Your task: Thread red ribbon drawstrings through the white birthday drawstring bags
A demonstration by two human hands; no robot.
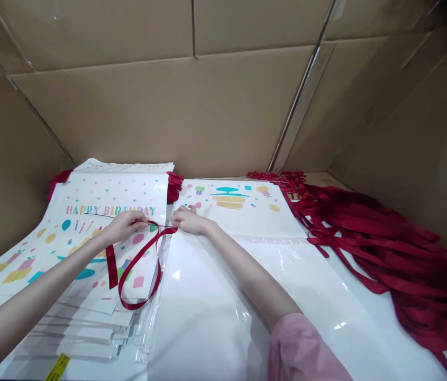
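My left hand (131, 224) is closed in a pinch on a red ribbon (112, 269), which hangs below it in a loop. A thin, dark, wire-like strand (98, 215) runs through its fingers toward the right. My right hand (188, 219) is also closed, its fingertips at the ribbon's other end, by the left edge of a glossy white printed sheet (223, 280). What exactly the right fingers grip is partly hidden. Under my left arm lies a stack of flat white pieces printed "HAPPY BIRTHDAY" (100, 188), with red ribbon bunched at both upper sides.
A large heap of red ribbons (398, 254) covers the right side, with a smaller tangled red bunch (286, 180) behind it. Cardboard walls (175, 116) rise at the back and sides. A yellow strip (58, 367) lies near the front left.
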